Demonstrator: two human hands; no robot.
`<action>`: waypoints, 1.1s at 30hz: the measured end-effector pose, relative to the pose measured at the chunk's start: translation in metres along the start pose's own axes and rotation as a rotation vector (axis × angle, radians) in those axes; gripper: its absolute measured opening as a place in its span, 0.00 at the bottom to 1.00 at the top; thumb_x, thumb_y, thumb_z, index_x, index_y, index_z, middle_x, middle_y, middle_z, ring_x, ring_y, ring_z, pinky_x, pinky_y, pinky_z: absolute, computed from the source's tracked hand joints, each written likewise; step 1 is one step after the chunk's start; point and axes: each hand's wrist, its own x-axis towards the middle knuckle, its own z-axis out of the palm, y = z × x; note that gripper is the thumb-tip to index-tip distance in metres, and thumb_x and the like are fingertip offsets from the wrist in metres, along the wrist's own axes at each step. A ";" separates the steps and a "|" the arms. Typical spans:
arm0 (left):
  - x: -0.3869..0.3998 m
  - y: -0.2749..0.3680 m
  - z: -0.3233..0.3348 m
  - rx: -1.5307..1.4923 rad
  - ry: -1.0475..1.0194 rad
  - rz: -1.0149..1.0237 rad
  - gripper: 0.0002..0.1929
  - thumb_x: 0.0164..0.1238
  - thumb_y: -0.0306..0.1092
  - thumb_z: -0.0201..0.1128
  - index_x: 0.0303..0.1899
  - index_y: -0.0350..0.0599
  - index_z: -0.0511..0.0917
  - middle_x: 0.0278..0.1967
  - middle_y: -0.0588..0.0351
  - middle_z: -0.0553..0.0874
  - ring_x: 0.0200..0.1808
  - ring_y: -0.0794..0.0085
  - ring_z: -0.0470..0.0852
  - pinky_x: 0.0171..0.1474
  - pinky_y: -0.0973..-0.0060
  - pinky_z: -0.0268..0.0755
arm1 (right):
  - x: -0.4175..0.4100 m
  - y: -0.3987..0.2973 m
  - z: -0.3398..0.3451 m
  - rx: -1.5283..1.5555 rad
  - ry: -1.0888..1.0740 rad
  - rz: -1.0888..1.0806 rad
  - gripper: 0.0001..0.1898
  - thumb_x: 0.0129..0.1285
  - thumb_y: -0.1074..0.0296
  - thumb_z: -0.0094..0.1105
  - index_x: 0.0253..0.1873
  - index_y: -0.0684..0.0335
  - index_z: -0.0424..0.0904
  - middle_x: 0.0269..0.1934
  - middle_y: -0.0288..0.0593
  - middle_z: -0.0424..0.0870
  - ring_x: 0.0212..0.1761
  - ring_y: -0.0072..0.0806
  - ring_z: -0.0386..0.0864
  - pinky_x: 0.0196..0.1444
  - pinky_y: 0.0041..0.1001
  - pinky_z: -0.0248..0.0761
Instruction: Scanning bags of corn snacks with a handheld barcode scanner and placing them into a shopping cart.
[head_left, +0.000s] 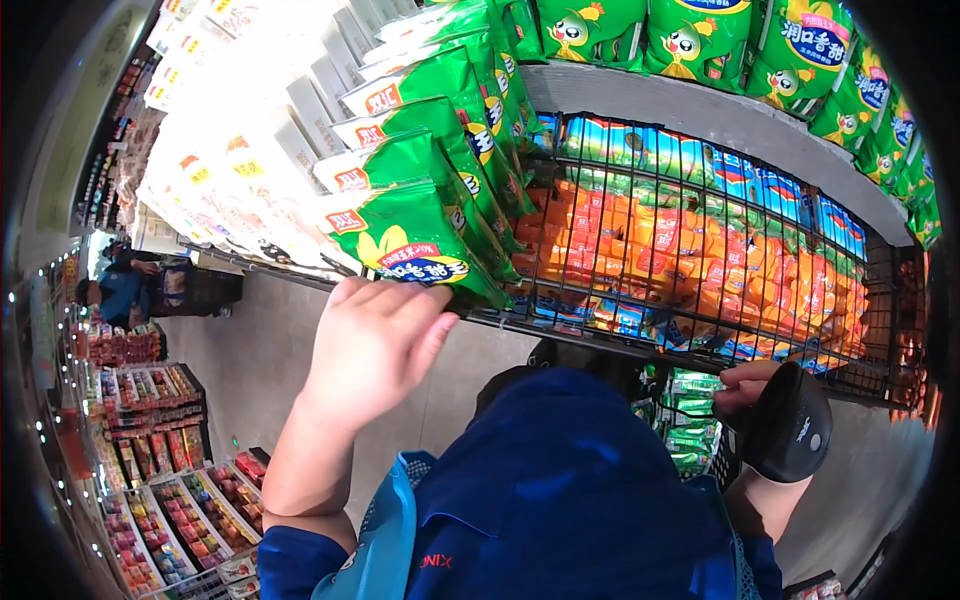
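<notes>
My left hand (379, 346) is at the front edge of the shelf, at the bottom of the nearest green snack bag (409, 232). The fingers bend over towards the bag and their tips are hidden, so a grip cannot be made out; the thumb points up and to the right. Behind that bag, more green bags (457, 112) stand upright in a row. Over at the right, my right hand (739, 390) is around a black handheld device, apparently a barcode scanner (795, 431), close to the front rail of the wire basket. The scanner's body covers much of this hand.
A black wire basket (660, 161) holds orange and blue packets (675, 232). White packs (225, 157) stand left of the green bags, glaring in bright light. Below the rail is a crate of green packets (690, 420). Far left, a person (124, 289) stands beside a dark cart (199, 289).
</notes>
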 end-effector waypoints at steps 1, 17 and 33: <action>0.002 0.004 0.002 0.100 0.014 0.036 0.07 0.61 0.33 0.63 0.38 0.44 0.81 0.29 0.55 0.83 0.33 0.61 0.81 0.42 0.67 0.70 | 0.000 0.002 -0.001 0.071 -0.018 -0.023 0.08 0.57 0.74 0.64 0.41 0.66 0.78 0.33 0.51 0.84 0.35 0.34 0.83 0.33 0.27 0.77; -0.012 -0.023 0.022 -0.195 0.212 0.122 0.16 0.54 0.35 0.68 0.44 0.40 0.80 0.35 0.54 0.83 0.36 0.61 0.80 0.44 0.66 0.72 | -0.001 0.003 -0.026 0.255 -0.241 -0.063 0.35 0.53 0.61 0.66 0.61 0.78 0.66 0.49 0.59 0.81 0.51 0.41 0.80 0.56 0.38 0.70; -0.014 -0.048 0.022 -0.158 0.358 -0.237 0.20 0.55 0.38 0.72 0.43 0.37 0.75 0.31 0.48 0.82 0.35 0.55 0.80 0.38 0.64 0.72 | 0.050 -0.105 0.086 0.061 -0.618 -0.121 0.26 0.48 0.69 0.70 0.54 0.70 0.77 0.58 0.58 0.74 0.59 0.47 0.74 0.61 0.39 0.67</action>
